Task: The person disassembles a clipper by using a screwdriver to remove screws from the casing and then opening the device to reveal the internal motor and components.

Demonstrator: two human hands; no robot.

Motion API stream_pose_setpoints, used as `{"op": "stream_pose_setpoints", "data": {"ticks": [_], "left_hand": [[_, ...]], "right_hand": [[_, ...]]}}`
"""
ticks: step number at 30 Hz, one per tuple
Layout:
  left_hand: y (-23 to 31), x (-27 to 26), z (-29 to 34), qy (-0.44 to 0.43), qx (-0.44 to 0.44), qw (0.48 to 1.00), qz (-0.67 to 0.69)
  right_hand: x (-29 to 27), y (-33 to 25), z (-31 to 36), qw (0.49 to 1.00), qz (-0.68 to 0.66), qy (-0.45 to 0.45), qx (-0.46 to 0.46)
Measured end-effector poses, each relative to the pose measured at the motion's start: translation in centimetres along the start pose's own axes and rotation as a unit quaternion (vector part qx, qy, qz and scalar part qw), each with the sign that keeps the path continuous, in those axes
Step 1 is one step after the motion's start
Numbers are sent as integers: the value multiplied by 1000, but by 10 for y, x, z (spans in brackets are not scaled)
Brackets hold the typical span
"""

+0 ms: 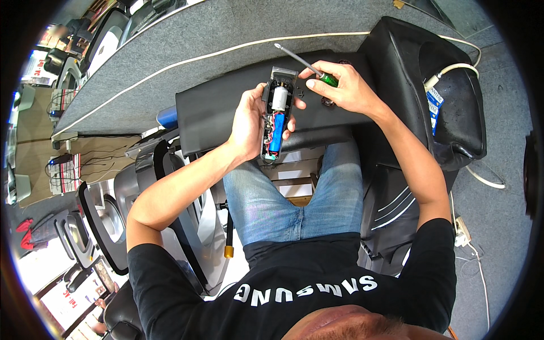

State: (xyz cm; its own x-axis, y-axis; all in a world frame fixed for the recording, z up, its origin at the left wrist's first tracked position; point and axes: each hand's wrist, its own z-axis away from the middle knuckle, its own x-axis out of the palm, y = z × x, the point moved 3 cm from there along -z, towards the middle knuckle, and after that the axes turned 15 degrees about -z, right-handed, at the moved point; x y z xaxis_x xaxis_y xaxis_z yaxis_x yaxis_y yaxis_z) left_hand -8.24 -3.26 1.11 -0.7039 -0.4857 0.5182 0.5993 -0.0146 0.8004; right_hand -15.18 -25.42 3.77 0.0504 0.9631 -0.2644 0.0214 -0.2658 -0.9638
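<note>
Clipper (pixel 279 102), innards exposed, rests in L hand (pixel 246 122), fingers curled round its sides. R hand (pixel 351 89), near clipper's top, pinches screwdriver (pixel 298 60) by its handle, tip up-left of hand. Prob. best: steady L grip, tip clear of blue batt. (pixel 277 133)

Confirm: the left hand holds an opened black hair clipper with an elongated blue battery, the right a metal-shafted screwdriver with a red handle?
One colour is wrong: the head view shows the right hand holding a metal-shafted screwdriver with a green handle, not red. The rest stands: the left hand holds the opened black hair clipper.
</note>
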Motion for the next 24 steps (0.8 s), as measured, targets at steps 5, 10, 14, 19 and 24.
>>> {"op": "stream_pose_setpoints", "data": {"ticks": [5,10,14,19,24], "left_hand": [[10,-7,0,-11,10,1000,-19],[14,-7,1,6,47,999,-16],[11,-11,-2,-5,44,999,6],[13,-2,-1,-19,33,999,6],[13,4,6,-81,35,996,-29]], "right_hand": [[-2,2,0,1000,6,14,-4],[-3,9,-3,999,21,35,-7],[-8,15,-5,998,28,53,-2],[-11,11,-7,997,25,76,1],[-11,11,-7,996,28,79,-10]]}}
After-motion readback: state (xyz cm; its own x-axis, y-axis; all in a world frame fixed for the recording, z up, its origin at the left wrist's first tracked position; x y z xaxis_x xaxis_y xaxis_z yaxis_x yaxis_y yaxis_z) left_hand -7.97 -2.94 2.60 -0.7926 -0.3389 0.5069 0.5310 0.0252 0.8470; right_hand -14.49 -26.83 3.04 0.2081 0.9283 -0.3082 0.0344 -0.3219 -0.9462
